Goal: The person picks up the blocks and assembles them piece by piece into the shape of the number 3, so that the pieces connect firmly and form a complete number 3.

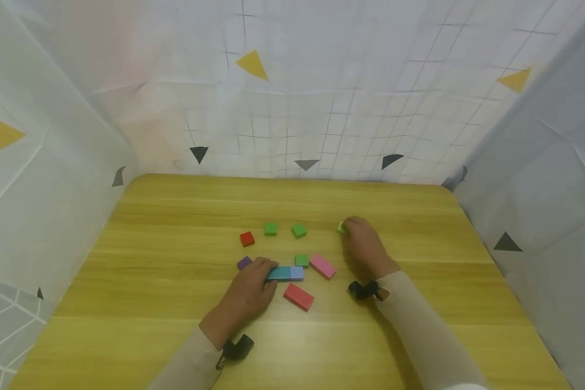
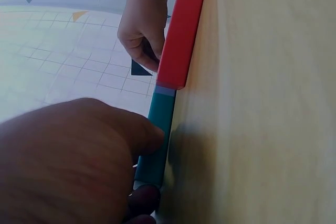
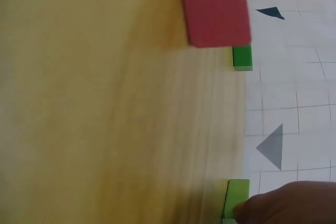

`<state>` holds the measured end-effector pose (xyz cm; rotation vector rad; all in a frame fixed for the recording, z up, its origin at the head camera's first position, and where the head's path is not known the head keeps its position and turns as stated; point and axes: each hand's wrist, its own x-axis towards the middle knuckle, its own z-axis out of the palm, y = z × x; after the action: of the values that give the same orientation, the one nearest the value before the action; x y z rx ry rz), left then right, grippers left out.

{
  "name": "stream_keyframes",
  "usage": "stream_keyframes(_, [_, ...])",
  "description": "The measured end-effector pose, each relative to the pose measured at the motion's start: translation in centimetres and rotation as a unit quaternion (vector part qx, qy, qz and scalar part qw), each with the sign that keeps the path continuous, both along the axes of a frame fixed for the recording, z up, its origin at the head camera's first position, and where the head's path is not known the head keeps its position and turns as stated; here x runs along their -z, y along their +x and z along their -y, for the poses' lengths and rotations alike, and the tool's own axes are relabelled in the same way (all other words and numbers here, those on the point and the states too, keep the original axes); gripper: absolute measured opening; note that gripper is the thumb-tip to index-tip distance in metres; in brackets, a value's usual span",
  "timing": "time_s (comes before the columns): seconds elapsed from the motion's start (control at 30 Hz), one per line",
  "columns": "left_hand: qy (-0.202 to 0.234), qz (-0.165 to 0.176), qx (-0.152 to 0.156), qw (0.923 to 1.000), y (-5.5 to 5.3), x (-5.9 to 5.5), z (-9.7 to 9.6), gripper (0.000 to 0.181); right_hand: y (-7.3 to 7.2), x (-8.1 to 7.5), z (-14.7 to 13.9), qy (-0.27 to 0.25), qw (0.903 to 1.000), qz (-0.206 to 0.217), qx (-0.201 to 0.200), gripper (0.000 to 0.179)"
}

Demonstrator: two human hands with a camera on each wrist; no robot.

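My left hand (image 1: 247, 290) holds the left part of a long teal block (image 1: 279, 273), with the thumb (image 2: 149, 137) along its near side and the fingers around its far end. A small lavender block (image 1: 297, 273) lies end to end with the teal one. Farther back on the right, my right hand (image 1: 365, 244) pinches a light green block (image 3: 237, 195) at the table surface. Most of that block is hidden by the hand in the head view. A purple block (image 1: 244, 262) lies just beyond my left fingers.
Around the hands on the wooden table (image 1: 175, 216) lie a red cube (image 1: 247, 239), several green blocks (image 1: 270, 229), a pink block (image 1: 323, 267) and a coral-red block (image 1: 299, 297). Patterned white sheets (image 1: 322, 81) stand behind and beside the table.
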<state>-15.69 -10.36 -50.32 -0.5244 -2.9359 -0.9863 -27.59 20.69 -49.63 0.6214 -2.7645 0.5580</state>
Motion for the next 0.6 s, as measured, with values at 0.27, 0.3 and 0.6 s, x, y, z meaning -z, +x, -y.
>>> stream_keyframes(0.27, [-0.003, -0.003, -0.003, 1.0000, 0.1, 0.1, -0.1, 0.035, 1.2, 0.1, -0.7, -0.007, 1.0000, 0.000, 0.006, 0.013])
stream_keyframes(0.3, [-0.003, -0.005, -0.003, 1.0000, 0.1, 0.1, -0.1, 0.035, 1.3, 0.1, -0.8, -0.008, 0.9999, 0.003, 0.009, 0.013])
stream_keyframes(0.6, [-0.002, 0.001, -0.008, 1.0000, 0.1, 0.2, -0.1, 0.035, 2.5, -0.2, -1.2, -0.001, 0.9987, 0.049, 0.015, 0.016])
